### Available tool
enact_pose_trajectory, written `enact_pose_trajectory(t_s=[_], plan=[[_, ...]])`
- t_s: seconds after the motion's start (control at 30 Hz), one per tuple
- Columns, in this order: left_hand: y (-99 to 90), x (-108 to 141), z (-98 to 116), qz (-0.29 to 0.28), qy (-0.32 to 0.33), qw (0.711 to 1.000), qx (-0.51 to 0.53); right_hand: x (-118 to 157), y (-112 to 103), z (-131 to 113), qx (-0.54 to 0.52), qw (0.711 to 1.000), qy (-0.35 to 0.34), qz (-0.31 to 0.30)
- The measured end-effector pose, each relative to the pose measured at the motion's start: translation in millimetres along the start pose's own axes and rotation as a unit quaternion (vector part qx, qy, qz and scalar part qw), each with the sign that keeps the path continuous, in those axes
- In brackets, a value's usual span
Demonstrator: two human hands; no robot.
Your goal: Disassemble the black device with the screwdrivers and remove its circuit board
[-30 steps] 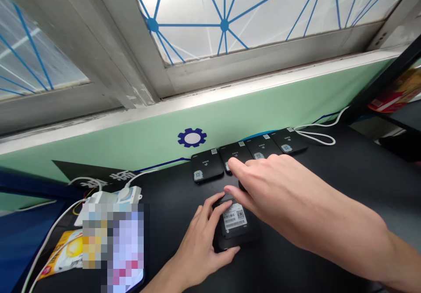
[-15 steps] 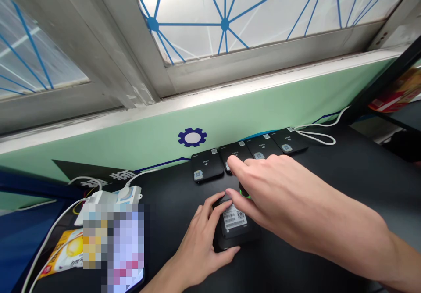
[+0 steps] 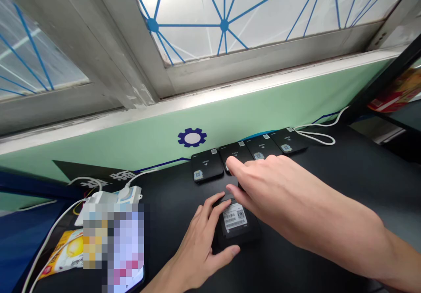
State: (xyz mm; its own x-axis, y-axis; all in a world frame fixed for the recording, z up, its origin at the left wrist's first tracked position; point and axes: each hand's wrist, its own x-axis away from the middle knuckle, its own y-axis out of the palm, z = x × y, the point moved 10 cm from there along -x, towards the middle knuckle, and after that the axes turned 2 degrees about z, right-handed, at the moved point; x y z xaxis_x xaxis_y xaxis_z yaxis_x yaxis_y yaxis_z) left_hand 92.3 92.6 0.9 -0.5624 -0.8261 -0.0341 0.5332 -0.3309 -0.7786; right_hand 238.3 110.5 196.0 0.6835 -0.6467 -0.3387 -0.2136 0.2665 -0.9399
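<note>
While the left hand (image 3: 197,244) cups a black flat box (image 3: 235,236) lying label up, its fingers on the far edge and its thumb at the near edge, the right hand (image 3: 272,187) stays apart from it, open and reaching over, with its thumb just beside that box and its index finger (image 3: 243,163) over the second box of a row beyond; contact there cannot be confirmed. Step in hand, as judged: handling the labelled box; the next move calls for the right hand to settle on what it reaches. Count: five black boxes on the tabletop (image 3: 332,196), one under the left hand and four in the row (image 3: 263,146) past the right fingertips. Left of the hands lie one yellow packet (image 3: 61,253), one pixelated object (image 3: 113,244) and one white power strip (image 3: 126,193). Past the row run one white cable (image 3: 315,136) and a green wall (image 3: 279,104) bearing one blue gear emblem (image 3: 192,137).
</note>
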Motion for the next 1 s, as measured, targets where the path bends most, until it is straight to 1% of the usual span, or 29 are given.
enact_pose_trajectory(t_s=[0.13, 0.27, 0.37, 0.43, 0.53, 0.57, 0.63, 0.7, 0.8, 0.83, 0.93, 1.0], plan=[[-4.8, 2.3, -2.7, 0.021, -0.013, 1.0, 0.008, 2.5, 5.4, 1.5, -0.001, 1.0, 0.004, -0.016], [-12.7, 2.7, -6.3, 0.076, -0.038, 0.996, 0.006, 1.2, 8.6, 2.0, 0.006, 1.0, 0.01, -0.025], [-14.9, 2.1, -8.3, 0.101, -0.045, 0.994, 0.0, 1.8, 9.2, 1.8, 0.016, 1.0, 0.008, -0.022], [-15.1, 1.2, -7.4, 0.108, -0.037, 0.993, -0.006, 3.4, 5.8, -1.0, 0.031, 0.999, -0.008, -0.006], [-17.0, 0.2, -5.8, 0.121, -0.029, 0.992, -0.013, 3.6, -1.7, -10.2, 0.08, 0.995, -0.053, 0.012], [-18.3, 0.0, -5.5, 0.126, -0.03, 0.991, -0.016, 2.8, 0.4, -13.4, 0.095, 0.993, -0.069, -0.009], [-20.7, -0.6, -4.8, 0.132, -0.035, 0.99, -0.02, -0.4, -0.3, -17.4, 0.105, 0.991, -0.084, -0.024], [-22.4, -1.3, -4.5, 0.132, -0.044, 0.99, -0.026, -4.2, 0.2, -15.6, 0.095, 0.993, -0.066, -0.035], [-25.1, -1.6, -3.3, 0.133, -0.05, 0.989, -0.035, -7.6, 2.3, -7.1, 0.07, 0.997, -0.014, -0.038], [-25.6, -1.6, -2.8, 0.134, -0.05, 0.989, -0.037, -8.0, 2.4, -6.4, 0.066, 0.997, -0.009, -0.033], [-25.8, -1.7, -2.2, 0.134, -0.046, 0.989, -0.041, -8.2, 2.3, -8.9, 0.069, 0.997, -0.024, -0.02], [-26.2, -1.9, -2.0, 0.137, -0.043, 0.989, -0.044, -7.6, 2.9, -5.4, 0.061, 0.998, -0.011, -0.017]])
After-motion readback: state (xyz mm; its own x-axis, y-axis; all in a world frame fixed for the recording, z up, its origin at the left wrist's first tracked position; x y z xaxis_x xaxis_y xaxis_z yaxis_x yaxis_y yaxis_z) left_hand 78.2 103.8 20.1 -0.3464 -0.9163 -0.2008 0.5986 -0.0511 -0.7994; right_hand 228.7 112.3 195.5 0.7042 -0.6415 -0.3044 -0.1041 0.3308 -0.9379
